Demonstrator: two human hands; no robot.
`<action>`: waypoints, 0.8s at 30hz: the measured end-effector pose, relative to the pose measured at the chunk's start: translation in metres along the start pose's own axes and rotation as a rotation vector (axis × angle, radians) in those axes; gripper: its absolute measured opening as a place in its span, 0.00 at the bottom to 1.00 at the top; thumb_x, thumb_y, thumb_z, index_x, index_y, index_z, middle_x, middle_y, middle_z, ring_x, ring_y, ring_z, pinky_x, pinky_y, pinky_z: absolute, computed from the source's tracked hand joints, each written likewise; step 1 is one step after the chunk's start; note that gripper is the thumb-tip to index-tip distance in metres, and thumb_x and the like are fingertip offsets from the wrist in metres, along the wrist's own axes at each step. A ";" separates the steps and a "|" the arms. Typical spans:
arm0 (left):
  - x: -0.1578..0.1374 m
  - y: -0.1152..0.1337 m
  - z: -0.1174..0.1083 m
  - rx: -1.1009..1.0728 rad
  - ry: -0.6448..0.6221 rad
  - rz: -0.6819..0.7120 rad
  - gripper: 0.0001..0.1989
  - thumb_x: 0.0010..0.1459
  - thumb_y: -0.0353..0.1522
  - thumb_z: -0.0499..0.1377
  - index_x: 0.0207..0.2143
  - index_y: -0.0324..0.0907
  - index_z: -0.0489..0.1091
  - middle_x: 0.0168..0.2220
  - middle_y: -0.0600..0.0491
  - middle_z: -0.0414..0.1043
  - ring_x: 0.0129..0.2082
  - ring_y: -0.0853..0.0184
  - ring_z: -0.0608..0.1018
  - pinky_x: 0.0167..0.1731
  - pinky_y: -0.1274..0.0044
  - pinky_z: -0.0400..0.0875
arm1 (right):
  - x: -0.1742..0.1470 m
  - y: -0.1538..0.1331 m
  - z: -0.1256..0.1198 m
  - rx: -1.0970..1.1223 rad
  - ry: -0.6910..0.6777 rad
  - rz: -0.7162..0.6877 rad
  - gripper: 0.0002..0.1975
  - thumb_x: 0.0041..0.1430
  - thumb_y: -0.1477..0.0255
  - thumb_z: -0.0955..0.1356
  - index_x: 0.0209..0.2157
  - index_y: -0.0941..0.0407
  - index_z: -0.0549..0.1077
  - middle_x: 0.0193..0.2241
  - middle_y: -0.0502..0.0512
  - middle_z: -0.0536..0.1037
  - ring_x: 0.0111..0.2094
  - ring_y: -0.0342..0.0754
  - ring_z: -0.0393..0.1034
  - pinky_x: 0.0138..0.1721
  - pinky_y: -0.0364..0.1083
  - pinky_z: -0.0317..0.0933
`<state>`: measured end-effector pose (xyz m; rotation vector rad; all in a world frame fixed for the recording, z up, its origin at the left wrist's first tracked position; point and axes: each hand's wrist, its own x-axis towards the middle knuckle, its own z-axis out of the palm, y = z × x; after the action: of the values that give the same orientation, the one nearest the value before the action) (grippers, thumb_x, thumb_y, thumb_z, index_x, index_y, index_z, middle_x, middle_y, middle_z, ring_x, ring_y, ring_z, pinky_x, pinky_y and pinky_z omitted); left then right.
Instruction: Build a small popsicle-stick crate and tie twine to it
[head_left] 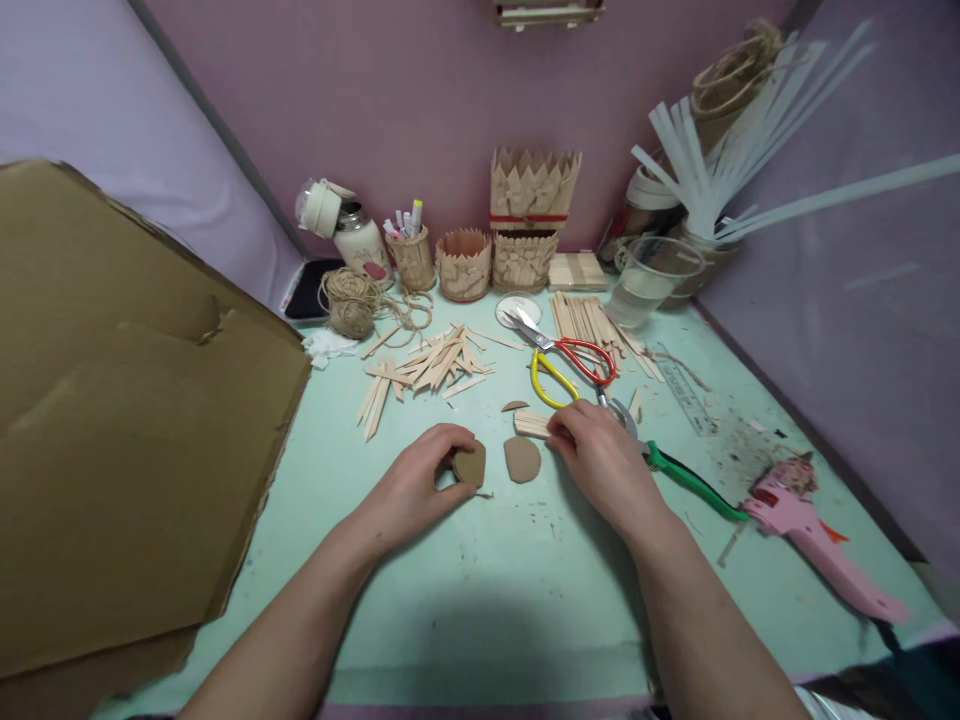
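In the head view, the loose brown cardboard cutout [522, 459] can be used as the landmark: flat, matte, mostly rounded with one straighter side, lying on the mint-green table [405, 620]. Just left of it, a similar cardboard disc [471, 466] with one straight edge is pinched between thumb and fingers by the left hand [427, 478]. Just beyond it, a little slatted wooden piece [530, 425] made of pale strips is gripped by its right end in the bunched fingertips of the right hand [596, 450]; how firmly can't be told, since that end is covered. A thin curved cardboard sliver [514, 406] is also seen beyond the landmark.

As for clutter, split wooden sticks [442, 362] are heaped beyond and left of it, and a fuzzy jute twine ball [351, 303] is parked farther that way. Beyond and right, red-and-yellow-handled scissors [553, 344] are laid open. Off to the right, green-handled pliers [694, 483] are partly blocked by the right hand, with a pink glue gun [814, 535] farther out. The table's far left is covered by a big creased cardboard sheet [135, 420].
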<state>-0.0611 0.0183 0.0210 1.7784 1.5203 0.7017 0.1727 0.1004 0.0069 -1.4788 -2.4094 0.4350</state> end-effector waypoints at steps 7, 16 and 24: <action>-0.003 0.001 -0.001 0.035 0.052 -0.129 0.24 0.52 0.27 0.59 0.52 0.45 0.63 0.36 0.55 0.67 0.33 0.68 0.70 0.36 0.75 0.68 | 0.000 0.000 -0.003 0.084 0.054 -0.002 0.09 0.63 0.75 0.63 0.31 0.56 0.73 0.33 0.57 0.76 0.37 0.53 0.67 0.39 0.49 0.58; 0.001 0.001 0.011 -0.001 0.089 -0.072 0.22 0.48 0.22 0.60 0.47 0.44 0.66 0.41 0.53 0.69 0.33 0.70 0.69 0.35 0.76 0.67 | -0.009 -0.022 -0.012 0.539 -0.082 0.039 0.08 0.63 0.69 0.62 0.31 0.53 0.70 0.28 0.49 0.76 0.30 0.46 0.68 0.34 0.44 0.58; 0.001 -0.004 0.019 -0.236 0.143 -0.021 0.27 0.51 0.24 0.62 0.52 0.46 0.62 0.54 0.48 0.64 0.53 0.63 0.71 0.55 0.69 0.69 | -0.012 -0.027 -0.011 0.763 -0.241 0.073 0.08 0.62 0.68 0.63 0.32 0.54 0.72 0.29 0.50 0.78 0.32 0.47 0.70 0.38 0.45 0.60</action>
<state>-0.0486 0.0170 0.0058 1.5619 1.4779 0.9738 0.1605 0.0792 0.0263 -1.1946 -1.9686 1.4224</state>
